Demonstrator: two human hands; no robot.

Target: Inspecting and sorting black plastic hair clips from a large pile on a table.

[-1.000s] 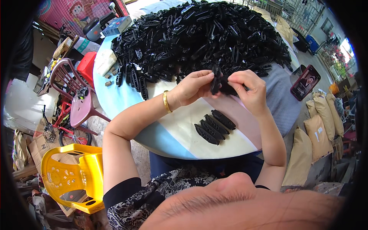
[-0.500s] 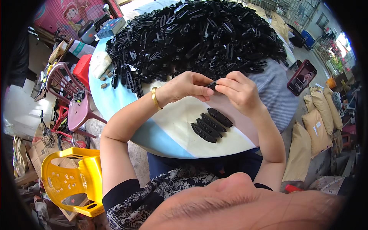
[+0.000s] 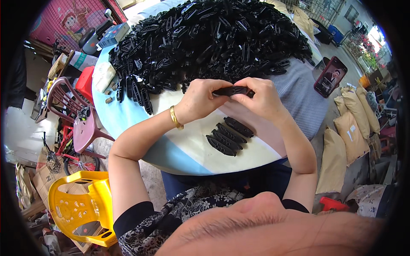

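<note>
A long black plastic clip (image 3: 232, 90) is held level between both hands above the round table (image 3: 128, 117). My left hand (image 3: 198, 100), with a gold bangle on the wrist, pinches its left end. My right hand (image 3: 262, 100) pinches its right end. Just below the hands, a short row of several black clips (image 3: 228, 135) lies side by side on the tabletop. A big heap of the same black clips (image 3: 213, 36) covers the far half of the table.
A phone (image 3: 329, 77) lies on the grey cloth at the table's right. A yellow plastic chair (image 3: 79, 211) stands at lower left, a maroon stool (image 3: 83, 128) and a small bicycle beside it. Tan sacks (image 3: 348, 136) are stacked on the right.
The clip held upright between the fingers a second ago has been turned level. Both hands stayed together over the same spot on the table.
</note>
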